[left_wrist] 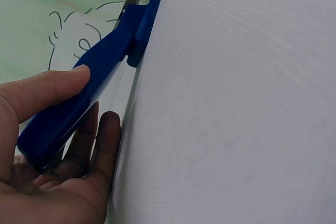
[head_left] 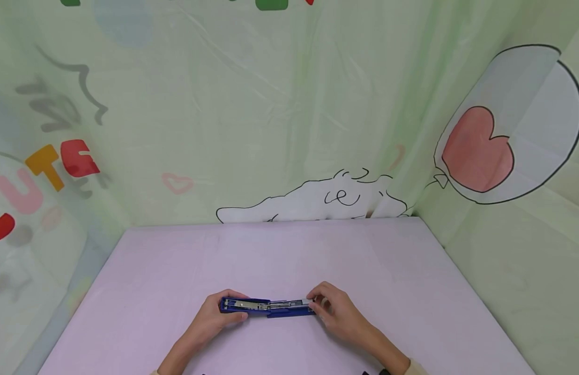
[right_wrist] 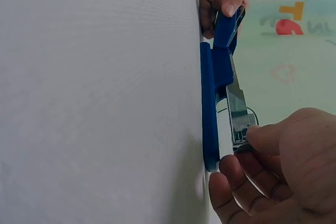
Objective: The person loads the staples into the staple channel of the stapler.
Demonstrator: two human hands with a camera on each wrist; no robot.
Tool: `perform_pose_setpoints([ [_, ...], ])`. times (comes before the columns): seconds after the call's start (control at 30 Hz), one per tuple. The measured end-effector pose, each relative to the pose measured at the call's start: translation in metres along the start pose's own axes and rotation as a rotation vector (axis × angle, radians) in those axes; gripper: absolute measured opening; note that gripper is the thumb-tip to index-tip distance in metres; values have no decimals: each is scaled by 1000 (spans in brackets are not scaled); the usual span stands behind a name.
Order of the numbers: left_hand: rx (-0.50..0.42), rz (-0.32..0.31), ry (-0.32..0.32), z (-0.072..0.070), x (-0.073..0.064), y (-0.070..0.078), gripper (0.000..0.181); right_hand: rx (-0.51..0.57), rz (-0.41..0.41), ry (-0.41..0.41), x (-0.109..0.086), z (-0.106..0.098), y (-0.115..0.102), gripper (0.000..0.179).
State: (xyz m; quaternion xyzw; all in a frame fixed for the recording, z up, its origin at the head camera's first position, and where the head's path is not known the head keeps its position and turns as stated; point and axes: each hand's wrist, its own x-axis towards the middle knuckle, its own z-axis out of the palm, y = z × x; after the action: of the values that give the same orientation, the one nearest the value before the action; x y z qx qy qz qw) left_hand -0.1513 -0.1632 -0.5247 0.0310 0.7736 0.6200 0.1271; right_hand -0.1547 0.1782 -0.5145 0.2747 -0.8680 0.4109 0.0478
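Observation:
A blue stapler [head_left: 290, 313] lies swung wide open near the front of the table, its metal magazine [right_wrist: 237, 111] exposed. My left hand [head_left: 214, 313] grips the flipped-back top cover [left_wrist: 107, 59], thumb on the near side and fingers round the far side. At the other end, my right hand [head_left: 338, 312] pinches the tip of the magazine between thumb and fingertips. A short grey ribbed piece, like a strip of staples [right_wrist: 251, 119], shows right by that thumb. In the right wrist view, the blue base [right_wrist: 208, 108] runs along the tabletop, below the raised magazine.
The pale lilac tabletop [head_left: 271, 255] stretches away behind the stapler to a pale green curtain [head_left: 252, 114] with printed drawings. More curtain, with a balloon print [head_left: 533, 130], hangs along the right side, and coloured letters mark the left side.

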Motion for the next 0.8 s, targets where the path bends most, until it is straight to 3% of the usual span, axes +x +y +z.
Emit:
perform_pose_setpoints([
  [0.8,-17,3,-10,0,0,-1,46,25,54,-32,-1,-1,3,12],
])
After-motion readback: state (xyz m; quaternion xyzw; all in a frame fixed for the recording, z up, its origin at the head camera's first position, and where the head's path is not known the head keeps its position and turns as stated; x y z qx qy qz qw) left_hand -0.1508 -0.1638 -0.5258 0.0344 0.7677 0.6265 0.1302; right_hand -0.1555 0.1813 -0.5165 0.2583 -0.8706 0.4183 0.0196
